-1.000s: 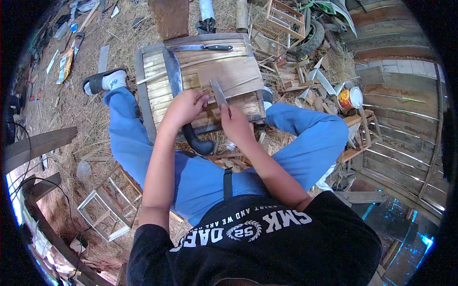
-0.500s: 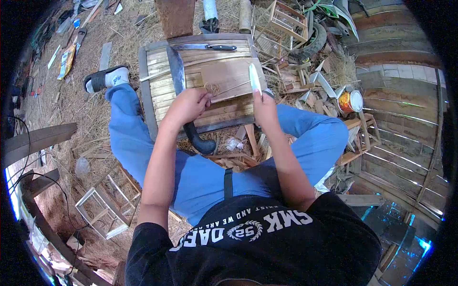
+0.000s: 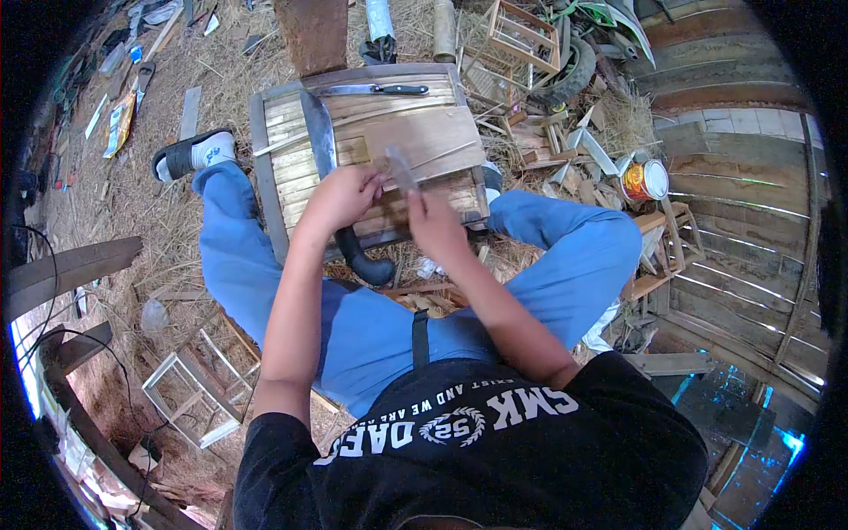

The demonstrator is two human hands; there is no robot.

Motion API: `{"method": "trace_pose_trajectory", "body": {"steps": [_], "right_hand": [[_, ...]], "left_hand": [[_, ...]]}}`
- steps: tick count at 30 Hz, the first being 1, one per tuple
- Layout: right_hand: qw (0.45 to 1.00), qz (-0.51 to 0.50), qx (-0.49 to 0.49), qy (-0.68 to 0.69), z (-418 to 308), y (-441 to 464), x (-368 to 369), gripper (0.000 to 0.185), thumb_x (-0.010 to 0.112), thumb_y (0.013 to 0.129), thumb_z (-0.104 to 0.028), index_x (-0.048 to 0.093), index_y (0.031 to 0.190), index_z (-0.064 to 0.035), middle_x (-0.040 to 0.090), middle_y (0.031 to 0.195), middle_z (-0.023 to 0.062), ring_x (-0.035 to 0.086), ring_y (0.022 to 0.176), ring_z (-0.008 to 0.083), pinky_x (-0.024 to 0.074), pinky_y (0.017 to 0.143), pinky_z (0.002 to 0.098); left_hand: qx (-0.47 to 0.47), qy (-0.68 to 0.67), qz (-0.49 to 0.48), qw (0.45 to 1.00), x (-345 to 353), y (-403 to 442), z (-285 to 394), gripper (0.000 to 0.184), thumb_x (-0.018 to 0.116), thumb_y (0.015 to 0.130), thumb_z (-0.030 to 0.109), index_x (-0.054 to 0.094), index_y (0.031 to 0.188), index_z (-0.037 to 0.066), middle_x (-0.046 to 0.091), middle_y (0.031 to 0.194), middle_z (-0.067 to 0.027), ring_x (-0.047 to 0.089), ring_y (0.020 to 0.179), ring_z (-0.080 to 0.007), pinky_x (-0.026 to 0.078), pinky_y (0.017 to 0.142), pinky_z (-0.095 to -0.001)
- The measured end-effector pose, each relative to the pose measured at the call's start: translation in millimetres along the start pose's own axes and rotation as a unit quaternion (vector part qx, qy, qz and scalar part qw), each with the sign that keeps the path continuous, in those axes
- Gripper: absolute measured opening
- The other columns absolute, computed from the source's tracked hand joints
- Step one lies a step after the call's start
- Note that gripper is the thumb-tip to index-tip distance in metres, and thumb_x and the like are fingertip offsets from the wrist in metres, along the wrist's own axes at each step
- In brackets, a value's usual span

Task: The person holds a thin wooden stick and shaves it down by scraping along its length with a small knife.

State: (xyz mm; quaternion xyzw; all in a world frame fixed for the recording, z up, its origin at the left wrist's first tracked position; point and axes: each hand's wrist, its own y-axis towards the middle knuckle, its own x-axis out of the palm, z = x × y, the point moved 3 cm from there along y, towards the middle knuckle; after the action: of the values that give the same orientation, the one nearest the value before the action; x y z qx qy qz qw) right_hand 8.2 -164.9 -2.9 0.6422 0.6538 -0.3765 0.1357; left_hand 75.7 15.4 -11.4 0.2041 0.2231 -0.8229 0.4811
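My left hand [image 3: 343, 196] is closed, its fingertips pinching the near end of a thin wooden stick [image 3: 446, 160] that slants up to the right over a flat board [image 3: 442, 132]. In my right hand [image 3: 435, 228] is a knife, its blade [image 3: 400, 168] smeared by motion and close to my left fingertips. The board lies on a slatted wooden panel [image 3: 287, 181] in front of me. A machete [image 3: 319, 128] with a black curved handle lies across the panel, partly under my left wrist. Farther up rests a black-handled kitchen knife [image 3: 402, 89].
A wooden post [image 3: 311, 35] stands at the panel's far edge. To the right are a paint can [image 3: 652, 180], a tire [image 3: 570, 75], wood scraps and small wooden frames [image 3: 521, 35]. Another frame [image 3: 190, 397] lies at lower left. Straw covers the ground.
My right hand has swept left along the stick with the knife, from the board's right side to near my left hand. My left hand keeps its pinch. The view has shifted slightly.
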Motion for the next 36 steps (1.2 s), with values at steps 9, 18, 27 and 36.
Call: {"method": "trace_pose_trajectory", "body": {"steps": [9,18,27,36], "right_hand": [[0.998,0.063,-0.021,-0.003,38,25,-22,0.050,0.048,0.106,-0.042,0.065,0.093,0.0030,0.066,0.091,0.0302,0.063,0.088,0.0505,0.0491,0.079,0.0549],[0.994,0.098,-0.046,-0.016,33,23,-25,0.049,0.047,0.106,-0.039,0.065,0.087,0.0023,0.066,0.085,0.0287,0.063,0.085,0.0497,0.0489,0.074,0.0529],[0.997,0.067,-0.006,-0.024,40,37,-40,0.049,0.046,0.106,-0.042,0.066,0.091,0.0006,0.066,0.083,0.0282,0.064,0.086,0.0500,0.0481,0.076,0.0570],[0.997,0.045,-0.053,-0.045,-2,1,-1,0.042,0.048,0.105,-0.035,0.066,0.090,0.0003,0.067,0.088,0.0284,0.064,0.090,0.0495,0.0496,0.079,0.0564]], "left_hand": [[-0.025,-0.010,-0.014,1.000,-2,-1,0,0.035,0.055,0.102,0.027,0.068,0.088,-0.002,0.067,0.076,-0.0208,0.064,0.070,-0.0388,0.051,0.069,-0.0456],[-0.002,0.004,0.010,1.000,3,1,-5,0.032,0.056,0.101,0.026,0.068,0.090,-0.001,0.069,0.079,-0.0213,0.065,0.073,-0.0404,0.051,0.070,-0.0460],[-0.029,0.015,-0.002,0.999,-1,-3,4,0.031,0.057,0.100,0.026,0.069,0.090,-0.001,0.069,0.081,-0.0233,0.066,0.075,-0.0417,0.051,0.071,-0.0467],[-0.003,0.046,0.035,0.998,1,-4,3,0.030,0.060,0.098,0.028,0.071,0.091,0.001,0.070,0.084,-0.0230,0.066,0.079,-0.0446,0.052,0.074,-0.0514]]}}
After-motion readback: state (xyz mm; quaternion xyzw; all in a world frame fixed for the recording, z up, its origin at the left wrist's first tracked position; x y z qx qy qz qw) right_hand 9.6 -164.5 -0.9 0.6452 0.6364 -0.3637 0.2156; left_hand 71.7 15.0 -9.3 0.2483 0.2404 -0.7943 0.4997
